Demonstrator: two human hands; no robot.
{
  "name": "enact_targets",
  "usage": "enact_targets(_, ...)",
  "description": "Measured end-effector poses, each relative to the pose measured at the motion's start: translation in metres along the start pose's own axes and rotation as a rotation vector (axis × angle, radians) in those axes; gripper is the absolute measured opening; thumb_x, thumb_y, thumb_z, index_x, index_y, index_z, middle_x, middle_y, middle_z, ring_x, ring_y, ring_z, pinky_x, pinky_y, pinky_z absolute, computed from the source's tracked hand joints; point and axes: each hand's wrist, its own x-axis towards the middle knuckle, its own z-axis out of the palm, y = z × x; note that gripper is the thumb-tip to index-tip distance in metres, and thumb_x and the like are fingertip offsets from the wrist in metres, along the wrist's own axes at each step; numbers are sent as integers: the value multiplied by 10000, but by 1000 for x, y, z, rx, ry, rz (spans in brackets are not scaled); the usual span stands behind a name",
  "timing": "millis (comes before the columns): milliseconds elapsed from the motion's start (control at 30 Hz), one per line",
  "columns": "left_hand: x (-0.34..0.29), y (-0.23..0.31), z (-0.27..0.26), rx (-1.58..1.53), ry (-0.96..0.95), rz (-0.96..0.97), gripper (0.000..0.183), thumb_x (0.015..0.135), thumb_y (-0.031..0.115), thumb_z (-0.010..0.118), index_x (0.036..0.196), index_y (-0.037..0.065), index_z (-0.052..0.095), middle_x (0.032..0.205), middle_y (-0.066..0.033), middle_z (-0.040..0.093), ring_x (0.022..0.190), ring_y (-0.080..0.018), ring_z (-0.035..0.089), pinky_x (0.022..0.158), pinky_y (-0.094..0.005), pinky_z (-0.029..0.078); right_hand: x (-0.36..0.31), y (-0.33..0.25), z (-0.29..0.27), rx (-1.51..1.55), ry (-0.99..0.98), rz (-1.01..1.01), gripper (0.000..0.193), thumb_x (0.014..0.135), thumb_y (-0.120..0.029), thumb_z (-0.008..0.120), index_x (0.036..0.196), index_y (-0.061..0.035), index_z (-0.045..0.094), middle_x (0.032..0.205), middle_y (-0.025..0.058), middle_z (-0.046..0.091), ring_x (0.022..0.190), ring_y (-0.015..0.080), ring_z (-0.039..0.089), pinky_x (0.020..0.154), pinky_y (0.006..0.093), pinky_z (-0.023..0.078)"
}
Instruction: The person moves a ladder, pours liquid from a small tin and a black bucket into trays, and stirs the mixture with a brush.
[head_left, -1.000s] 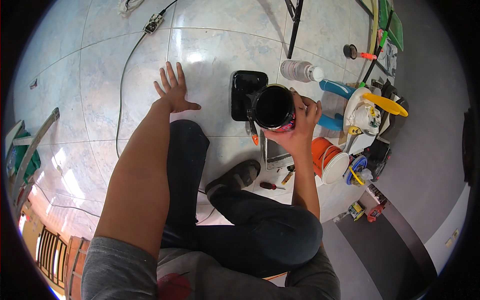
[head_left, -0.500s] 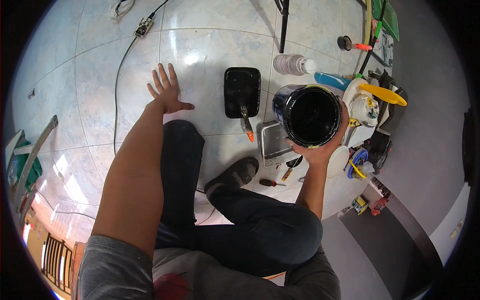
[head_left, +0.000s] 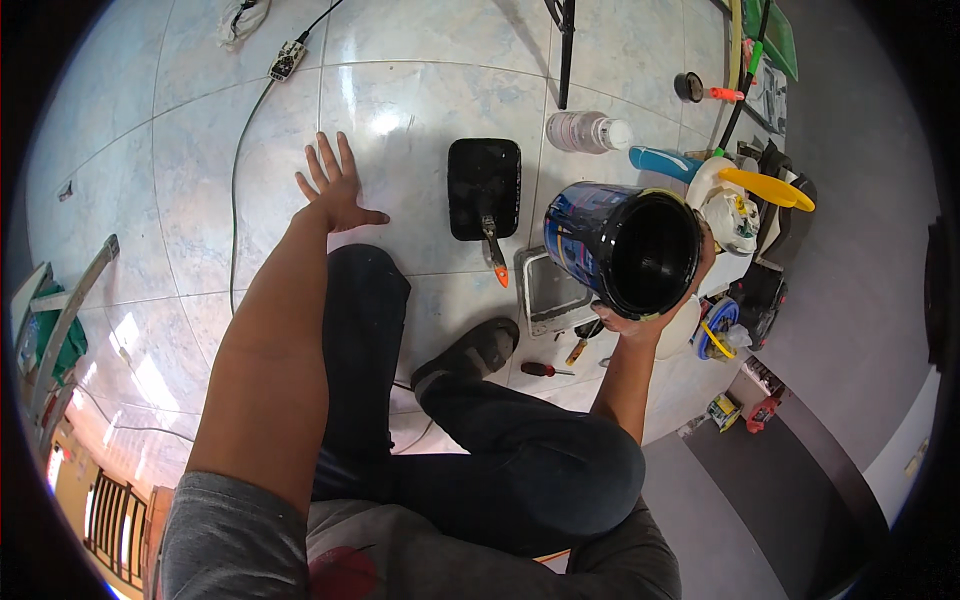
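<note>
My right hand [head_left: 650, 318] is wrapped round the rim end of a paint can [head_left: 580, 235], tilted so that its dark mouth faces right and up toward me. Black paint coats the rim and the inside. Part of that hand is hidden behind the can. My left hand [head_left: 341, 190] lies on the floor tiles, palm down and fingers spread, with nothing in it. Between the hands sits a black paint tray [head_left: 484, 180]. A paintbrush [head_left: 495, 252] with an orange-tipped handle rests on the tray's near edge.
Near the can lie a grey-white tray frame [head_left: 545, 290], a red-handled screwdriver [head_left: 545, 369] and a clear bottle [head_left: 588, 132]. Along the right wall are a blue-handled tool [head_left: 662, 162], a yellow-handled tool [head_left: 765, 188] and a blue lid [head_left: 716, 328]. A cable [head_left: 235, 200] crosses the left floor.
The paint can has shifted a little to the right and tilted further over, showing more of its blue side. My left hand stays in place on the floor.
</note>
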Motion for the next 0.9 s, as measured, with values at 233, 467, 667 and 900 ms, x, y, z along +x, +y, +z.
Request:
enact_targets(233,2,-3,3,-6,17,8,1726,577,612,966,1602,135,-338,1652,-305,-350,1531,-514,-309,1189,-748,-31,3,-17,-13,183,85,18,1453,538,-706,952,1603,-32,229,1517,175,451,1399,339,498,1191,496,420)
enact_targets(467,1,1,0,12,-6,-4,1722,582,599,974,1609,81,-308,1654,-324,-328,1534,-524,-292,1195,-735,-41,10,-14,-11,158,64,37,1456,509,-654,975,1596,-20,242,1529,197,415,1420,354,468,1190,505,410)
enact_targets(667,1,-1,2,-6,7,-2,1721,580,587,977,1610,83,-307,1655,-325,-326,1533,-525,-294,1195,-733,-46,-5,22,37,260,2,163,1391,550,-606,982,1583,-11,266,1519,199,423,1401,347,491,1176,474,426)
enact_targets(900,4,-4,6,-8,14,12,1725,582,577,979,1601,107,-331,1648,-322,-343,1524,-526,-312,1186,-748,-37,-8,11,40,473,16,253,1409,542,-592,1001,1580,5,258,1507,180,446,1392,314,503,1178,441,425)
